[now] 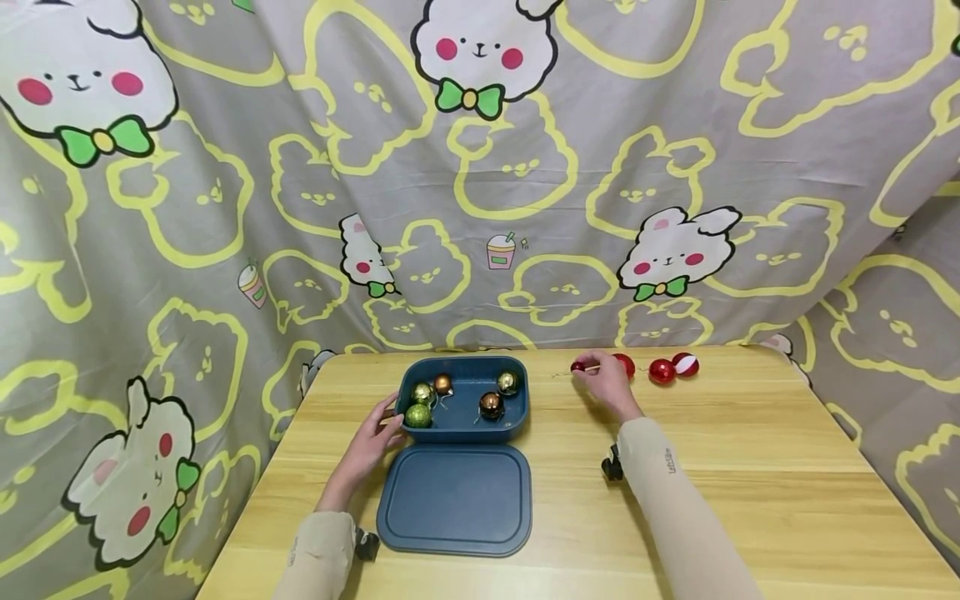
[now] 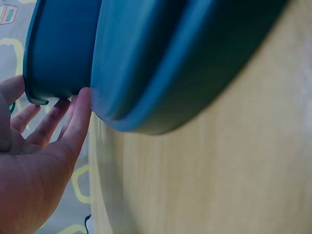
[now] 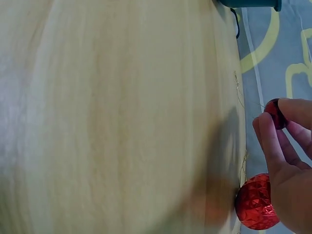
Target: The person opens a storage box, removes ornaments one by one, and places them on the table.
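Observation:
My right hand (image 1: 606,382) pinches a small dark red Christmas bauble (image 3: 276,114) between thumb and fingertips, with a thin gold string trailing from it. The bauble is held up near the table's far edge. A larger faceted red bauble (image 3: 256,202) lies beside that hand, partly hidden by it in the head view. My left hand (image 1: 378,429) rests against the left front corner of a dark blue box (image 1: 465,435), its fingers extended along the wall. Inside the box are a green glittery bauble (image 1: 417,416), gold baubles (image 1: 507,382), a copper one (image 1: 443,384) and a brown one (image 1: 491,405).
The box's blue lid (image 1: 454,500) lies flat on the wooden table (image 1: 600,533), directly in front of the box. Farther right sit a shiny red bauble (image 1: 662,372) and a red and white one (image 1: 686,364). A patterned curtain (image 1: 570,275) hangs behind the table.

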A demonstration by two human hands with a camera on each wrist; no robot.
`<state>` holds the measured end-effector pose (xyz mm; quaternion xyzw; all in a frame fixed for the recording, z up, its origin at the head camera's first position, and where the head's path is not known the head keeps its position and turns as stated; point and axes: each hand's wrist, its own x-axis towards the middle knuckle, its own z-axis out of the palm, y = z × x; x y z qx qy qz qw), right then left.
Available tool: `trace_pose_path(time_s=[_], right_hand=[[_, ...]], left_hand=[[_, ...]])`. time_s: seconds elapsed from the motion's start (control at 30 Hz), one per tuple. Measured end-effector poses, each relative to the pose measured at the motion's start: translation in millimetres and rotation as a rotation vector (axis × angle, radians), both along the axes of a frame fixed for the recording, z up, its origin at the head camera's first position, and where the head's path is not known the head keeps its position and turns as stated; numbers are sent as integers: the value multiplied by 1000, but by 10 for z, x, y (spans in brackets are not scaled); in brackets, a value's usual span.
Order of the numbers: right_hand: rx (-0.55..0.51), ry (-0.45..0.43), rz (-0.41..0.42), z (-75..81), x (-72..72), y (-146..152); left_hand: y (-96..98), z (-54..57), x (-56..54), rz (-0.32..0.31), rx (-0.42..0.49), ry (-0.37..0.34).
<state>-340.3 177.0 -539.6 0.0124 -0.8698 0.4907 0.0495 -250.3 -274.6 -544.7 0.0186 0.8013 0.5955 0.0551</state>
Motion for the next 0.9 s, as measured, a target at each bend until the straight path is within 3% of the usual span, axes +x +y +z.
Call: trace_pose_path(time_s=[0.3, 0.67, 0.9], right_hand=[[88, 4, -21, -45, 15, -19], [218, 84, -12, -108, 8, -31], [232, 85, -17, -117, 5, -34]], left_hand=[[-7, -2, -3, -5, 18, -5], [1, 7, 10, -15, 10, -5], [7, 20, 7, -4, 11, -12]])
